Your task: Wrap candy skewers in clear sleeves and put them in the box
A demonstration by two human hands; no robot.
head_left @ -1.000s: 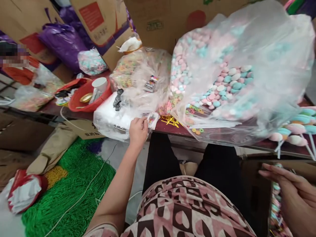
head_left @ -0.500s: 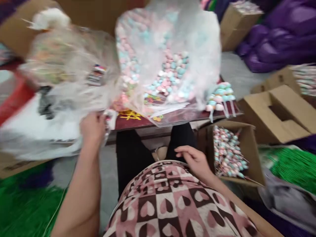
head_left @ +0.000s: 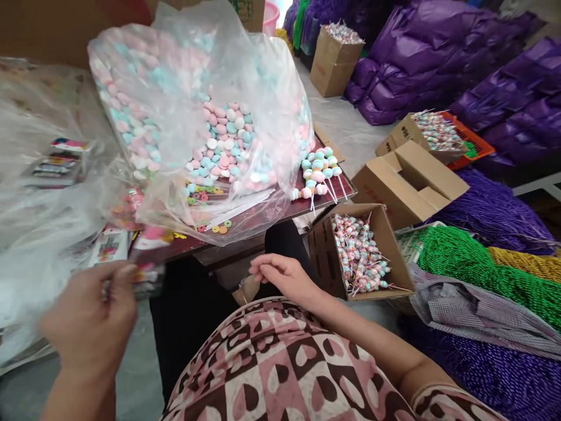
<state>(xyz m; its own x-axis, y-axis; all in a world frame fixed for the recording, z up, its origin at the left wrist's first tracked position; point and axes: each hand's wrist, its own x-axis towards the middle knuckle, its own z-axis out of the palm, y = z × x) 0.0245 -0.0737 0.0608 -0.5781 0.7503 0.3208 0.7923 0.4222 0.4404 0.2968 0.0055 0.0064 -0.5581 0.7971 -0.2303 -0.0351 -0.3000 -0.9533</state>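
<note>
My left hand (head_left: 94,313), smeared by motion, pinches a small clear printed packet (head_left: 146,279) beside the table's front edge. My right hand (head_left: 283,275) rests above my lap, fingers loosely curled and apart, with nothing in it. On the dark red table (head_left: 258,227) lies a large clear bag (head_left: 170,117) of pink, blue and white candies (head_left: 225,134). Ring-shaped candies (head_left: 221,227) and white sticks (head_left: 241,209) lie at its mouth. Candy skewers (head_left: 319,169) are piled at the table's right corner. More printed packets (head_left: 109,248) lie near my left hand.
An open carton (head_left: 397,275) of wrapped candy skewers stands right of my legs, with another open carton (head_left: 421,181) behind it. Green strands (head_left: 491,269) and purple strands (head_left: 495,374) lie at the right. Purple sacks (head_left: 416,52) stand at the back.
The view has swung to the right. My left hand has come off the table's edge toward me, now with the packet in it. My right hand remains near my lap.
</note>
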